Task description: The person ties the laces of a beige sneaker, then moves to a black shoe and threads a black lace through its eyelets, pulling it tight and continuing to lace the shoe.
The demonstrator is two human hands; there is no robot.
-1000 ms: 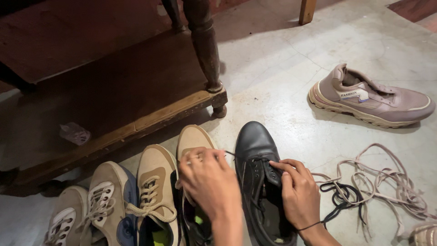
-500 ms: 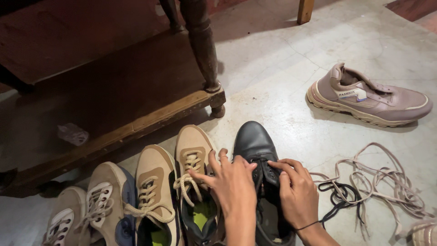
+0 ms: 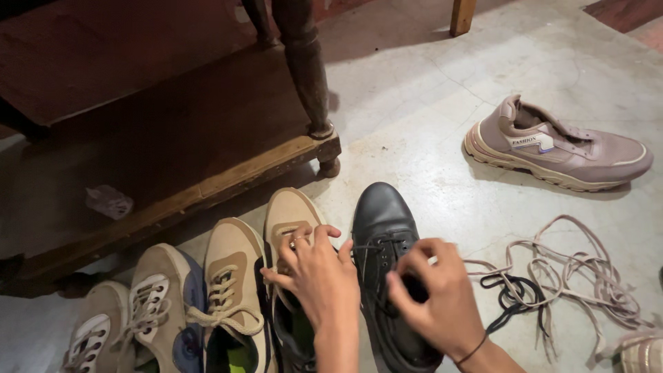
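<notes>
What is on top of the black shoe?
Both hands rest on the black shoe: left hand beside its laces, right hand over the opening. The inside is covered.

Both forearms are bare, with no sleeves in view. The left hand (image 3: pixel 319 273) wears a thin ring (image 3: pixel 294 242) on one finger. The right hand (image 3: pixel 436 297) has bare fingers, and a thin dark band (image 3: pixel 472 351) circles its wrist just below the hand.

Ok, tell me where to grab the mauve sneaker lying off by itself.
Take the mauve sneaker by its heel collar at the left end, coming from above. It stands upright on its sole, opening upward, with bare floor around it, so fingers can hook inside.
</notes>
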